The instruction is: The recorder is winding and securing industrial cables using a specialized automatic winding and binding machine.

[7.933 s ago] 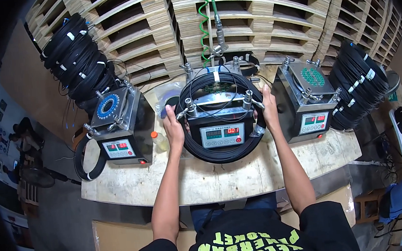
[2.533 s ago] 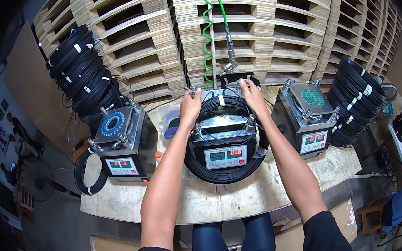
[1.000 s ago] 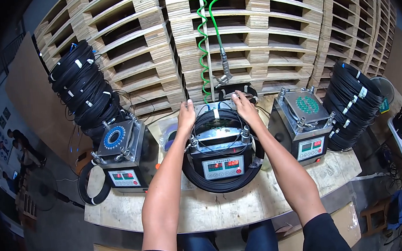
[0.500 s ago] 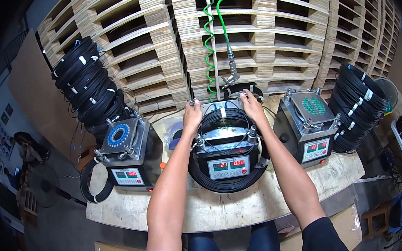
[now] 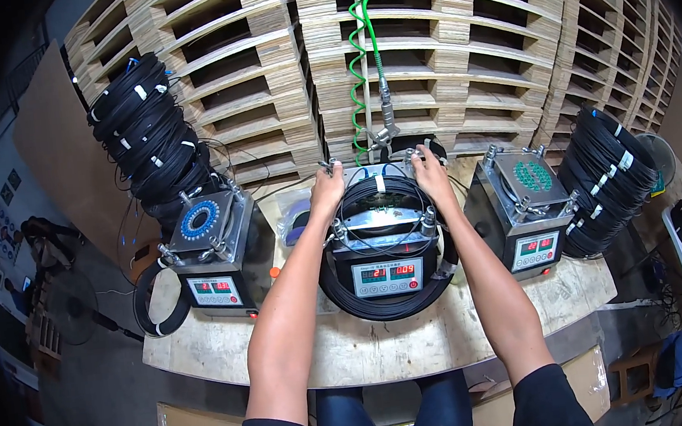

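Note:
In front of me stands the middle polishing machine (image 5: 385,246), a dark box with a lit red display and a metal top. A coil of black cable (image 5: 390,310) loops around it, its upper part lying over the metal top and hiding much of it. My left hand (image 5: 328,191) has its fingers closed at the metal clamp (image 5: 329,166) on the machine's far left corner. At the far right corner, my right hand (image 5: 432,177) grips the matching metal clamp (image 5: 411,155). Two near clamps (image 5: 428,220) stand untouched.
Similar machines stand left (image 5: 213,256) with a blue-ringed plate and right (image 5: 524,217) with green pieces. Stacked black cable coils (image 5: 148,140) and more coils (image 5: 610,181) flank them on the wooden table (image 5: 370,356). A green air hose (image 5: 378,55) hangs before wooden pallets (image 5: 473,55).
My right hand has shifted slightly, its fingers lifting and turning at the far right clamp. My left hand stays at its clamp. The whole view has shifted a little.

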{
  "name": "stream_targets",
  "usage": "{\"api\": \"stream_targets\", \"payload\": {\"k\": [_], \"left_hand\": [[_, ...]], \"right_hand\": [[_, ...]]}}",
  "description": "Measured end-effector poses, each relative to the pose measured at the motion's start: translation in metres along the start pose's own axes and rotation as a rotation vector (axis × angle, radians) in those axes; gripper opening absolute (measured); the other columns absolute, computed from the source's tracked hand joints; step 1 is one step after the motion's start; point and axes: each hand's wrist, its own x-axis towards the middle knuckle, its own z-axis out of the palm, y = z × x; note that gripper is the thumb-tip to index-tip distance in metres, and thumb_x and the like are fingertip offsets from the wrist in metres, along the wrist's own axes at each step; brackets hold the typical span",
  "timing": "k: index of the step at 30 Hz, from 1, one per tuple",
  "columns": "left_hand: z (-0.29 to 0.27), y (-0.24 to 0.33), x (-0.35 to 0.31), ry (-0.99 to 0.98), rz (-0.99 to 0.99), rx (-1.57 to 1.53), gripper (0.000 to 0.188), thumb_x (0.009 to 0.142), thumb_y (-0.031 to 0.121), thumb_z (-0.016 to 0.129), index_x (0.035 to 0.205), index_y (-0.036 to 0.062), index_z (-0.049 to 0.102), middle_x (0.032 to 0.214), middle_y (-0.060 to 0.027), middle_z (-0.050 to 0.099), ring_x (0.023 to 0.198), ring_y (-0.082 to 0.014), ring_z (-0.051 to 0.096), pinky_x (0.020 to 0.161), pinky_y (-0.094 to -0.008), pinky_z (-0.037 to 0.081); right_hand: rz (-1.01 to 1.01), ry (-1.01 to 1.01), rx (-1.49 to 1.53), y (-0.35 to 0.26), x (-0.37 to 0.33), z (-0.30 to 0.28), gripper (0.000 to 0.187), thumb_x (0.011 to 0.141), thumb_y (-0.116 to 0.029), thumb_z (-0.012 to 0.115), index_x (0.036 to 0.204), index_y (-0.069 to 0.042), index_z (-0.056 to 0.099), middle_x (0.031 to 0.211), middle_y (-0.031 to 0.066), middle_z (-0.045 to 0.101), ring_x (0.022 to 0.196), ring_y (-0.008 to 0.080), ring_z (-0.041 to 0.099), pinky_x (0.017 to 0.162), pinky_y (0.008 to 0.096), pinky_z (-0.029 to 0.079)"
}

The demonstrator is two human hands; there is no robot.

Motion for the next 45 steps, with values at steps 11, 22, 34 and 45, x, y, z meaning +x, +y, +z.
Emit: {"api": "stream_targets", "payload": {"k": [11, 22, 34, 45], "left_hand": [[-0.003, -0.007, 0.003, 0.043, 0.121, 0.017, 0.067, 0.097, 0.053, 0.049, 0.133, -0.0037, 0.050, 0.126, -0.0322, 0.059, 0.121, -0.0456, 0.056, 0.102, -0.0465, 0.044], [0.001, -0.011, 0.013, -0.010, -0.016, -0.011, 0.079, 0.093, 0.061, 0.048, 0.142, -0.0016, 0.043, 0.136, -0.0290, 0.054, 0.129, -0.0421, 0.050, 0.108, -0.0449, 0.038], [-0.005, -0.003, 0.003, -0.023, 0.012, -0.012, 0.077, 0.089, 0.053, 0.062, 0.137, -0.0041, 0.048, 0.133, -0.0288, 0.056, 0.127, -0.0395, 0.054, 0.107, -0.0418, 0.041], [-0.001, -0.001, 0.003, -0.012, -0.034, 0.004, 0.078, 0.091, 0.053, 0.058, 0.143, -0.0020, 0.041, 0.137, -0.0289, 0.053, 0.130, -0.0404, 0.051, 0.109, -0.0430, 0.039]], "right_hand": [[0.113, 0.006, -0.091, -0.020, -0.007, -0.003, 0.064, 0.094, -0.054, 0.051, 0.141, -0.010, 0.049, 0.121, 0.0339, 0.061, 0.119, 0.0474, 0.056, 0.102, 0.0481, 0.044], [0.113, -0.049, -0.036, -0.007, 0.002, -0.001, 0.065, 0.096, -0.054, 0.048, 0.144, -0.010, 0.045, 0.128, 0.0320, 0.058, 0.121, 0.0489, 0.054, 0.104, 0.0483, 0.042], [0.124, -0.018, -0.072, -0.012, -0.003, 0.000, 0.068, 0.096, -0.052, 0.049, 0.149, -0.011, 0.037, 0.128, 0.0333, 0.057, 0.122, 0.0493, 0.053, 0.105, 0.0484, 0.042], [0.042, -0.037, 0.020, 0.010, 0.005, 0.003, 0.061, 0.099, -0.045, 0.045, 0.150, -0.013, 0.033, 0.124, 0.0327, 0.060, 0.117, 0.0505, 0.055, 0.103, 0.0494, 0.043]]}}
